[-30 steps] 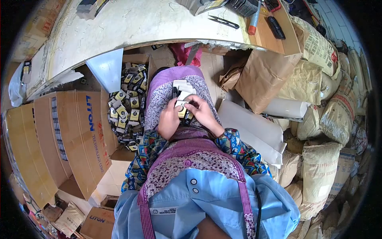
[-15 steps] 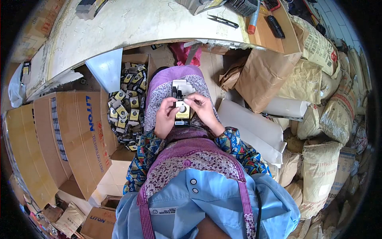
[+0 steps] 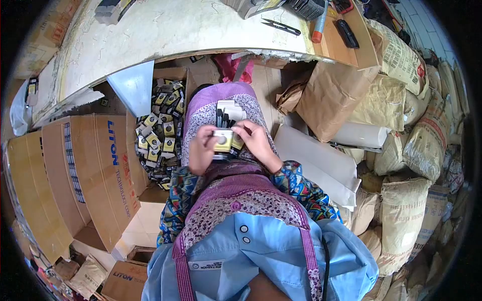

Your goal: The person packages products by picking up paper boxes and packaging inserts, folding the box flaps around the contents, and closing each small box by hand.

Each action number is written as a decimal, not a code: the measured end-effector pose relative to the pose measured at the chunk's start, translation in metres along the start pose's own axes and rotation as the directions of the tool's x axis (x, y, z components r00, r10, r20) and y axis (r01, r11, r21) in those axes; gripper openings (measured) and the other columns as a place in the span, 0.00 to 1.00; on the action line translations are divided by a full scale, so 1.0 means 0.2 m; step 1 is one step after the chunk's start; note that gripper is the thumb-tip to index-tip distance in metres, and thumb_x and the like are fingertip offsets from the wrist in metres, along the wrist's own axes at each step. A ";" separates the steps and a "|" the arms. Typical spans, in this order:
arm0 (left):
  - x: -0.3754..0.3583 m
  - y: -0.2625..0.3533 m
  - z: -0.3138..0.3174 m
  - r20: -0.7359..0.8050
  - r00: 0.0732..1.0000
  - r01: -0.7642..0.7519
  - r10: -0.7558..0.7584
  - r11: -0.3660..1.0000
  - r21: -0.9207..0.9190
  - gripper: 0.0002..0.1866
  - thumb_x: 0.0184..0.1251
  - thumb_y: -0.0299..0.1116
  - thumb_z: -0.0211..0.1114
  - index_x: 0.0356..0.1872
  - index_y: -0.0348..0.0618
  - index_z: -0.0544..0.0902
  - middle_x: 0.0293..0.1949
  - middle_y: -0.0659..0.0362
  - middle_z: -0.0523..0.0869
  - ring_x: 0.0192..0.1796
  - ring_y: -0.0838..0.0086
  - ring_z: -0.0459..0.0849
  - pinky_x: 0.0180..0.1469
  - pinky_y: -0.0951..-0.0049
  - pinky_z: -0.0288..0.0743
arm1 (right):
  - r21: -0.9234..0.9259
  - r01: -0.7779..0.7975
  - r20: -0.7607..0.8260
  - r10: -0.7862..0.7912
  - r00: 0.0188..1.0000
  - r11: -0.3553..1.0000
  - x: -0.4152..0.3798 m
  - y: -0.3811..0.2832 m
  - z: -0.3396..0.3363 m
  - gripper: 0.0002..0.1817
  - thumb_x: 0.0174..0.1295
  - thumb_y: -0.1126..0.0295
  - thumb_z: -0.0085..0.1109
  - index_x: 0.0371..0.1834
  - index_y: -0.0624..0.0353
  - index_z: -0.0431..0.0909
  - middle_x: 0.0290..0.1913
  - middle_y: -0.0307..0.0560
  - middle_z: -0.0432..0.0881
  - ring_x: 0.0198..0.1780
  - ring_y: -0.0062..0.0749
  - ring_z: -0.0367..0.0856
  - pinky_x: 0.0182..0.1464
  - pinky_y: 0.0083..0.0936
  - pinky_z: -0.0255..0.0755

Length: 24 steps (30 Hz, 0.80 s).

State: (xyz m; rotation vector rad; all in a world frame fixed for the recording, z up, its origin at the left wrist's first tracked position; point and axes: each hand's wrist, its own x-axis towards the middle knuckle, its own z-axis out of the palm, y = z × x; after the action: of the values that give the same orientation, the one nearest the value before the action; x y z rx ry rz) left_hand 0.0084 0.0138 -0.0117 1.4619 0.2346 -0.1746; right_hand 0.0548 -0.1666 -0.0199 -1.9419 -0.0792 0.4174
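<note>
A small yellow, white and black card [image 3: 222, 141] is pinched in my left hand [image 3: 202, 149], slightly blurred, above my lap. My right hand [image 3: 255, 142] has its thumb and fingers closed at the right of that card, on another yellow card [image 3: 237, 142] partly hidden beneath the fingers. A stack of white and black cards [image 3: 230, 111] lies on the purple floral apron [image 3: 201, 113] just beyond both hands. To the left, a carton holds a heap of similar yellow and black cards [image 3: 163, 131].
Ahead is a worktable [image 3: 201, 30] with small snips [image 3: 281, 26], an orange-tipped blue tube [image 3: 319, 27] and a black object [image 3: 347, 33]. Open cardboard boxes [image 3: 103, 170] stand left. Brown paper [image 3: 336, 95], white sheets [image 3: 316, 160] and filled sacks [image 3: 404, 215] are on the right.
My left hand has shifted slightly left, moving the front card leftward and tilting it. Another yellow card now shows beside it near my right fingers.
</note>
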 end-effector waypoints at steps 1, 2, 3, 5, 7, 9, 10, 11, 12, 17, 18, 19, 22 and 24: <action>-0.01 0.08 -0.06 -0.091 0.995 0.047 -0.027 0.973 0.224 0.13 0.59 0.17 0.57 0.46 0.35 0.73 0.42 0.52 0.81 0.44 0.70 0.82 0.45 0.76 0.75 | -0.320 0.144 -0.061 -0.173 0.983 0.936 -0.02 -0.07 -0.02 0.15 0.51 0.68 0.65 0.38 0.65 0.77 0.33 0.52 0.81 0.37 0.42 0.81 0.40 0.31 0.73; -0.02 0.12 -0.12 -0.185 0.982 0.111 -0.033 0.895 0.432 0.14 0.59 0.17 0.58 0.47 0.36 0.73 0.42 0.51 0.81 0.45 0.68 0.82 0.46 0.74 0.75 | -0.320 0.144 -0.063 -0.172 0.983 0.936 -0.04 -0.05 -0.01 0.15 0.51 0.68 0.65 0.38 0.65 0.77 0.33 0.52 0.81 0.37 0.42 0.81 0.40 0.31 0.73; -0.03 0.13 -0.16 -0.184 0.982 0.112 -0.034 0.895 0.432 0.14 0.59 0.17 0.58 0.47 0.36 0.73 0.42 0.51 0.81 0.45 0.68 0.82 0.46 0.74 0.75 | -0.527 0.105 -0.028 -0.140 0.990 0.844 -0.05 -0.02 0.01 0.15 0.49 0.68 0.66 0.38 0.64 0.77 0.35 0.55 0.79 0.37 0.48 0.79 0.40 0.36 0.72; -0.04 0.14 -0.22 -0.203 0.902 0.014 0.380 0.444 0.896 0.13 0.56 0.19 0.60 0.45 0.37 0.76 0.44 0.48 0.81 0.46 0.61 0.82 0.47 0.68 0.75 | -0.747 0.087 0.045 -0.080 0.996 0.659 -0.07 0.05 0.04 0.16 0.46 0.68 0.65 0.37 0.64 0.76 0.40 0.59 0.74 0.37 0.53 0.78 0.39 0.43 0.71; -0.03 0.11 -0.17 -0.179 0.910 -0.066 0.373 0.559 0.827 0.13 0.56 0.21 0.60 0.44 0.37 0.78 0.45 0.48 0.81 0.47 0.58 0.81 0.49 0.65 0.74 | -0.740 0.148 0.070 -0.143 0.987 0.656 -0.06 0.05 0.03 0.15 0.45 0.68 0.65 0.36 0.63 0.77 0.43 0.58 0.73 0.36 0.52 0.77 0.39 0.41 0.71; -0.01 -0.04 -0.10 -0.130 0.934 -0.168 0.332 0.733 0.659 0.13 0.58 0.29 0.64 0.43 0.34 0.80 0.48 0.46 0.81 0.51 0.56 0.79 0.53 0.62 0.73 | -0.735 0.206 0.090 -0.208 0.974 0.646 -0.04 0.01 0.01 0.14 0.45 0.68 0.65 0.34 0.63 0.77 0.45 0.58 0.72 0.35 0.52 0.77 0.39 0.39 0.72; -0.01 -0.04 -0.04 -0.005 0.934 -0.259 0.358 0.685 0.681 0.16 0.55 0.31 0.66 0.45 0.35 0.80 0.49 0.47 0.80 0.52 0.56 0.78 0.55 0.62 0.71 | -0.709 0.175 0.030 -0.218 0.976 0.683 -0.05 -0.06 0.00 0.13 0.45 0.67 0.64 0.32 0.62 0.78 0.43 0.54 0.74 0.35 0.48 0.77 0.41 0.36 0.69; 0.00 -0.04 0.02 0.121 0.918 -0.351 0.377 0.634 0.690 0.19 0.53 0.33 0.68 0.46 0.36 0.80 0.49 0.47 0.79 0.53 0.55 0.77 0.57 0.62 0.69 | -0.680 0.146 -0.028 -0.225 0.974 0.719 -0.05 -0.10 -0.01 0.11 0.45 0.65 0.64 0.29 0.61 0.79 0.42 0.50 0.76 0.36 0.45 0.78 0.43 0.33 0.67; 0.00 -0.02 0.08 0.166 0.907 -0.392 0.388 0.630 0.670 0.26 0.51 0.37 0.70 0.51 0.34 0.77 0.50 0.45 0.79 0.54 0.52 0.76 0.58 0.60 0.68 | -0.681 0.145 -0.029 -0.225 0.974 0.717 -0.04 -0.09 -0.02 0.11 0.45 0.65 0.64 0.29 0.61 0.79 0.42 0.50 0.76 0.36 0.45 0.78 0.43 0.33 0.67; 0.01 0.01 0.14 0.054 0.977 -0.187 0.206 0.711 0.678 0.26 0.56 0.34 0.66 0.54 0.34 0.71 0.46 0.43 0.80 0.45 0.50 0.81 0.45 0.58 0.76 | 0.161 0.008 0.216 -0.043 0.975 0.987 -0.02 -0.05 0.00 0.06 0.56 0.73 0.62 0.34 0.63 0.77 0.30 0.37 0.75 0.37 0.19 0.73 0.43 0.18 0.68; 0.01 0.00 0.13 0.052 0.977 -0.186 0.206 0.710 0.679 0.26 0.56 0.34 0.66 0.54 0.34 0.71 0.46 0.43 0.80 0.45 0.50 0.81 0.45 0.58 0.76 | 0.231 0.068 0.209 -0.117 0.971 0.971 -0.02 -0.05 0.00 0.05 0.58 0.74 0.60 0.35 0.63 0.76 0.31 0.36 0.75 0.37 0.18 0.72 0.43 0.17 0.68; 0.00 -0.03 0.11 0.010 0.985 -0.143 0.173 0.779 0.611 0.24 0.57 0.31 0.64 0.54 0.34 0.71 0.43 0.43 0.81 0.42 0.51 0.82 0.41 0.59 0.77 | 0.197 0.092 0.225 -0.137 0.965 0.976 -0.02 -0.03 0.01 0.08 0.58 0.76 0.59 0.40 0.63 0.74 0.34 0.36 0.76 0.38 0.18 0.73 0.43 0.17 0.68; 0.00 -0.07 0.11 -0.042 0.979 -0.156 0.200 0.863 0.480 0.18 0.62 0.25 0.58 0.54 0.36 0.70 0.34 0.45 0.84 0.38 0.59 0.84 0.38 0.67 0.77 | 0.185 0.063 -0.015 -0.061 0.998 0.981 -0.02 -0.03 0.03 0.09 0.60 0.76 0.58 0.43 0.63 0.73 0.37 0.37 0.77 0.39 0.19 0.74 0.44 0.17 0.68; 0.00 -0.04 0.14 -0.121 0.987 -0.100 0.101 0.995 0.012 0.15 0.64 0.22 0.55 0.52 0.35 0.71 0.36 0.48 0.83 0.38 0.69 0.83 0.40 0.74 0.76 | 0.252 -0.019 0.010 0.017 1.000 0.967 -0.01 -0.02 0.03 0.09 0.64 0.73 0.54 0.45 0.62 0.72 0.38 0.38 0.76 0.40 0.21 0.73 0.46 0.18 0.67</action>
State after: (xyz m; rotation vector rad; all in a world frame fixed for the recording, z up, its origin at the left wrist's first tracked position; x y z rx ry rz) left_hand 0.0080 -0.0142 -0.0178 1.4883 0.2587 -0.0042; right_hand 0.0520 -0.1607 -0.0185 -1.6911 -0.0120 0.4263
